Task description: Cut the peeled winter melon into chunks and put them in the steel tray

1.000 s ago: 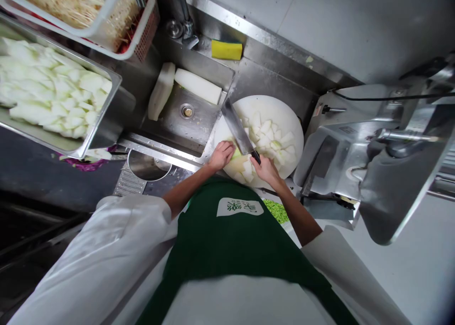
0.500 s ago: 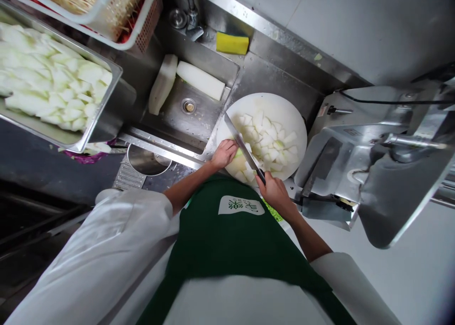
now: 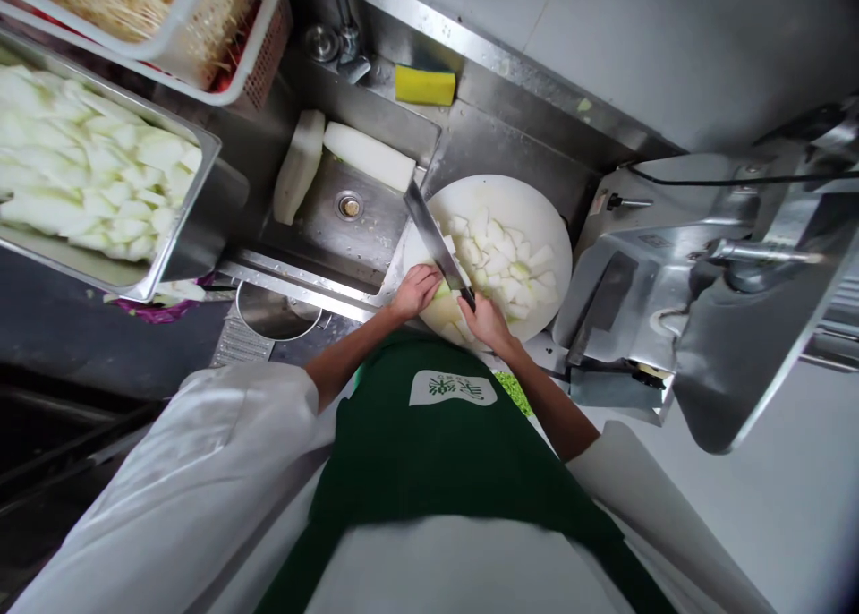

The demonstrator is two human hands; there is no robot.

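Note:
My right hand (image 3: 489,321) is wrapped round the black handle of a kitchen knife (image 3: 430,234), whose long blade slants up and left across the near-left side of a round white cutting board (image 3: 483,189). On the board's left edge, my left hand (image 3: 414,292) has its fingers curled down on a piece of pale green-white gourd (image 3: 440,290), right beside the blade. The piece is partly covered by the fingers and knife. Cut gourd chunks (image 3: 500,260) lie heaped right of the blade, and several more lie at the board's near edge.
Left of the board, a steel sink (image 3: 366,247) holds two long peeled white pieces (image 3: 369,156). A yellow sponge (image 3: 425,86) lies behind it. A metal slicer (image 3: 644,265) stands at right. At far left are a steel pan (image 3: 211,162) of sliced gourd and a white basket (image 3: 265,63).
The knife has shifted left and nearer my left hand, its tip now over the sink's edge. My right hand has moved left with it. The view has shifted slightly.

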